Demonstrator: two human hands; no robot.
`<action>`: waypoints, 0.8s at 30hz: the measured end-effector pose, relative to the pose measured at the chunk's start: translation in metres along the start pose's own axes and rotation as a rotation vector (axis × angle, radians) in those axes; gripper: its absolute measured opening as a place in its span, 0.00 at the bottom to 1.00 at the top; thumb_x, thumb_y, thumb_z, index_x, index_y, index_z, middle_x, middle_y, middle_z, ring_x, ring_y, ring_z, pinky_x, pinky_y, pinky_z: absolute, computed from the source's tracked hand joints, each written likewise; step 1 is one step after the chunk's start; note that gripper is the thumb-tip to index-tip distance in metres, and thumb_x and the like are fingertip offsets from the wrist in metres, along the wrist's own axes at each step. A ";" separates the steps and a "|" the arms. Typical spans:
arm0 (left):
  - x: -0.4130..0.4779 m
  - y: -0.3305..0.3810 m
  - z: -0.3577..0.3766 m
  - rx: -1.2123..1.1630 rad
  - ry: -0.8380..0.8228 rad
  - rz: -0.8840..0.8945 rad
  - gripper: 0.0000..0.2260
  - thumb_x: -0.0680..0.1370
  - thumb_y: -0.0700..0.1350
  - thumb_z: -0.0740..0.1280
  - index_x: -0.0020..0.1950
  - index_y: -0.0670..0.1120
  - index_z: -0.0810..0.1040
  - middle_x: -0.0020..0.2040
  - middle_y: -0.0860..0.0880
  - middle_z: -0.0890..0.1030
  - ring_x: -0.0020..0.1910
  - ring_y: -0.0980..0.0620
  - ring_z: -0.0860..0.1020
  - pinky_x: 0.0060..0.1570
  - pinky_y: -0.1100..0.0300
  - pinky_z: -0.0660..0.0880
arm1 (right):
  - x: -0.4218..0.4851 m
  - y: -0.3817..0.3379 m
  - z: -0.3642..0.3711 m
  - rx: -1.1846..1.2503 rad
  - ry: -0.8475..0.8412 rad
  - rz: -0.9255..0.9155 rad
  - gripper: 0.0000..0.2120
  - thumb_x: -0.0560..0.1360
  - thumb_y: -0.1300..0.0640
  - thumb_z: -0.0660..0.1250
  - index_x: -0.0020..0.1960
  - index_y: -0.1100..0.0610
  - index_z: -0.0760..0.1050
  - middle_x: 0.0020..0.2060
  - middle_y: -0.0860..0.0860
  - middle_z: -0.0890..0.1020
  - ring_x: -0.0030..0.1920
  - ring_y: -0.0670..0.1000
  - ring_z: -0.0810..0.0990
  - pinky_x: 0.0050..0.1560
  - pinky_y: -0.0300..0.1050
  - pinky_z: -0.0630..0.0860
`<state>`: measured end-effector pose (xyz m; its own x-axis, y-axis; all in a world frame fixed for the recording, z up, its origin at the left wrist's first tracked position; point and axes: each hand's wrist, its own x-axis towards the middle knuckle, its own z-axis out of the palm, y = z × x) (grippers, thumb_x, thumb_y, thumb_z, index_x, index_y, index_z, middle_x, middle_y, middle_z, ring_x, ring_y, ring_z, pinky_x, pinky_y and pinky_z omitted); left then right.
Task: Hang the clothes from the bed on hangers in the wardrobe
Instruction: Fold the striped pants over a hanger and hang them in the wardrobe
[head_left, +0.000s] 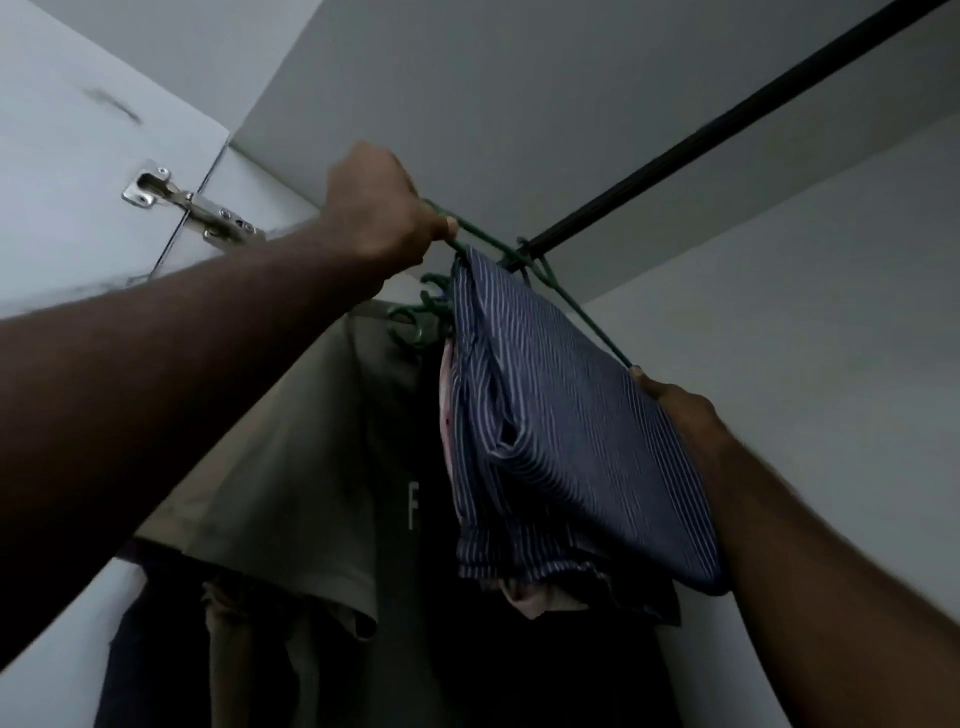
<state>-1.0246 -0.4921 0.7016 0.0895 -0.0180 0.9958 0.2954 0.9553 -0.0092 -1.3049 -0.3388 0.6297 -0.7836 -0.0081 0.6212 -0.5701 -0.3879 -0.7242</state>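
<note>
Head view: left hand (384, 213) and right hand (680, 410) grip opposite ends of the hanger (587, 318). Its hook meets the rod (675, 162) nearer the left fingers (441, 227)

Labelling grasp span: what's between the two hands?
In the head view, the green hanger, hooked on the dark rail and carrying the striped garment, runs from left hand to right hand.

Both arms reach up; the left hand (384, 208) grips one end of the hanger (587, 322), the right hand (680, 410), lower, pinches the other.
</note>
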 end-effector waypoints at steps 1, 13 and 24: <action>-0.005 0.001 0.001 -0.012 0.009 0.017 0.13 0.69 0.44 0.78 0.43 0.36 0.82 0.37 0.40 0.83 0.35 0.45 0.83 0.42 0.46 0.82 | -0.003 0.004 -0.001 0.003 -0.011 -0.010 0.25 0.73 0.44 0.73 0.61 0.62 0.77 0.41 0.54 0.80 0.38 0.51 0.78 0.34 0.41 0.72; -0.156 -0.020 -0.005 0.027 -0.295 0.011 0.09 0.77 0.49 0.70 0.42 0.47 0.85 0.26 0.57 0.80 0.23 0.62 0.76 0.25 0.73 0.69 | -0.184 0.021 -0.018 -0.006 0.013 -0.898 0.24 0.71 0.30 0.64 0.53 0.49 0.78 0.48 0.46 0.83 0.51 0.46 0.82 0.51 0.41 0.77; -0.245 0.029 0.045 0.185 -0.288 -0.085 0.27 0.69 0.74 0.61 0.56 0.54 0.72 0.52 0.56 0.78 0.49 0.53 0.78 0.43 0.58 0.74 | -0.211 0.012 -0.029 -0.195 0.033 -0.908 0.09 0.79 0.64 0.66 0.54 0.53 0.79 0.44 0.44 0.84 0.46 0.42 0.83 0.48 0.36 0.79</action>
<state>-1.0810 -0.4468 0.4616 -0.2081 -0.0413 0.9772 0.1106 0.9917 0.0655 -1.1534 -0.3148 0.4811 -0.0212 0.2505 0.9679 -0.9975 -0.0711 -0.0034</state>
